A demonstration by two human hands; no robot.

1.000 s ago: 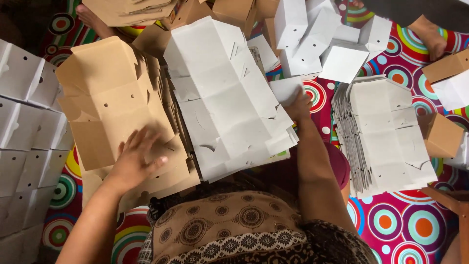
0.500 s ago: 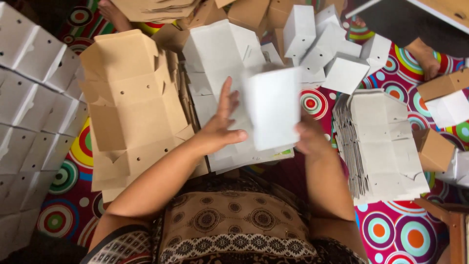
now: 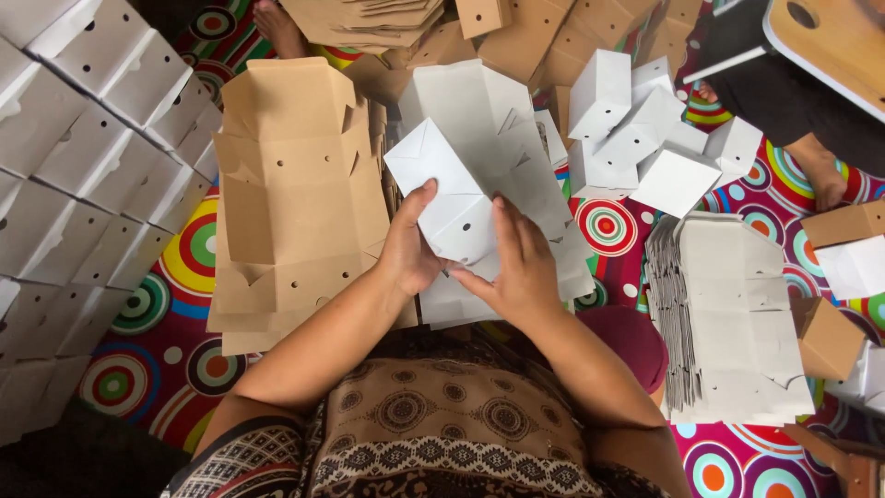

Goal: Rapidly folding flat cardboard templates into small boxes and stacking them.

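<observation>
Hands both on one white carton blank [image 3: 441, 195], centre frame, half folded with a round hole in its near panel. Left hand [image 3: 411, 247] clamps the blank's lower left edge, thumb up on the face, fingers closed behind it. Right hand [image 3: 518, 263] lies flat on the blank's right side, fingers stretched and spread, pressing rather than closing around it. Blank sits above a stack of flat white blanks [image 3: 502, 175] directly beneath it. Left of centre: stack of flat brown blanks [image 3: 295, 194], unfolded, holes visible. Far left edge: rows of finished white boxes [image 3: 88, 175] packed side by side. Upper right: loose pile of folded white boxes [image 3: 645, 138]. Right side: another upright-edged stack of flat white blanks [image 3: 728, 314]. All of it lies on a floor mat [image 3: 194, 249] with coloured concentric circles. Another person's foot [image 3: 820, 180] shows at the upper right, beside the mat's edge.
</observation>
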